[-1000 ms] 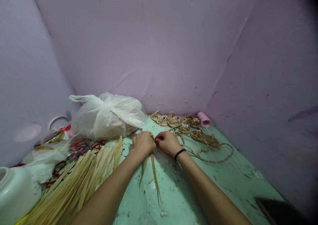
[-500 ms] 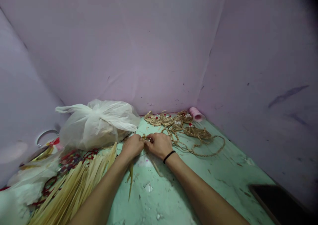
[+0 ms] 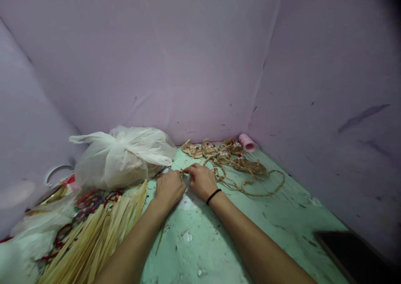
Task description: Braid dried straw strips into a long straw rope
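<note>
Mid-frame on tabletop (image 3: 238,229) | left hand (image 3: 169,188), right hand (image 3: 202,180): fingers of both pinching straw (image 3: 181,172) | judged best held taut, grips close together, wrists low.

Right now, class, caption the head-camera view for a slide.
Left hand and right hand pinch a straw braid over a green table, beside straw strips.

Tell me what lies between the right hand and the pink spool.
Head view: coiled straw pieces and a loose braided cord lie between the right hand and the spool.
</note>
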{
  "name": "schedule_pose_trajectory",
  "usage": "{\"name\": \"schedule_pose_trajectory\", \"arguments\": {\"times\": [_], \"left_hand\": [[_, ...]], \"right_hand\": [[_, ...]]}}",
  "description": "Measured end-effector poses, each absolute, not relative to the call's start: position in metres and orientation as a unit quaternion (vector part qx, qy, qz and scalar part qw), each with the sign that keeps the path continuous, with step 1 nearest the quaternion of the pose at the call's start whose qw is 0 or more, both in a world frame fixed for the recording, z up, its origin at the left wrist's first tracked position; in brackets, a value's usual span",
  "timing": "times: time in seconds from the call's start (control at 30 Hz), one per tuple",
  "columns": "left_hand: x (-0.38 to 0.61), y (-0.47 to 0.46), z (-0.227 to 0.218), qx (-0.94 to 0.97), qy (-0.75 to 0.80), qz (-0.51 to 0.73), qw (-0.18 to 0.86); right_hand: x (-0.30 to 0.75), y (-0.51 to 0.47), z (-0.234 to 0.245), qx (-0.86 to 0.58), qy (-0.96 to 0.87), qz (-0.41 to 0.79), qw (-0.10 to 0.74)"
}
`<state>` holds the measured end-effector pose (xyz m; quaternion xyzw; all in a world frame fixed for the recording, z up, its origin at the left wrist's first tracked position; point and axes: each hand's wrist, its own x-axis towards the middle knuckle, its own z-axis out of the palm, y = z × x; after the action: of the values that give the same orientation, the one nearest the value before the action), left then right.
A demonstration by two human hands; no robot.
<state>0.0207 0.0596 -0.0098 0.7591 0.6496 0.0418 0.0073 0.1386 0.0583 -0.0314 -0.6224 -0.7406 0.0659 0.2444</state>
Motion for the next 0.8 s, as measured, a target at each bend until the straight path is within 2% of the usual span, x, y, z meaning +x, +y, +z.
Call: {"name": "schedule_pose_trajectory", "arguments": {"times": [0.17, 0.43, 0.7, 0.8], "left_hand": [[0.018, 0.059, -0.015, 0.776, 0.629, 0.028, 0.028], [0.020, 0.050, -0.019, 0.790, 0.612, -0.019, -0.032], [0.018, 0.039, -0.018, 0.784, 0.618, -0.039, -0.043], [0.019, 0.037, -0.019, 0.777, 0.627, -0.029, -0.047]], "right_hand": [[0.135, 0.061, -0.036, -0.605, -0.758, 0.066, 0.235], [0.131, 0.074, -0.040, -0.627, -0.741, 0.043, 0.237], [0.135, 0.078, -0.037, -0.603, -0.765, 0.031, 0.223], [0.138, 0.070, -0.030, -0.608, -0.750, 0.033, 0.258]]}}
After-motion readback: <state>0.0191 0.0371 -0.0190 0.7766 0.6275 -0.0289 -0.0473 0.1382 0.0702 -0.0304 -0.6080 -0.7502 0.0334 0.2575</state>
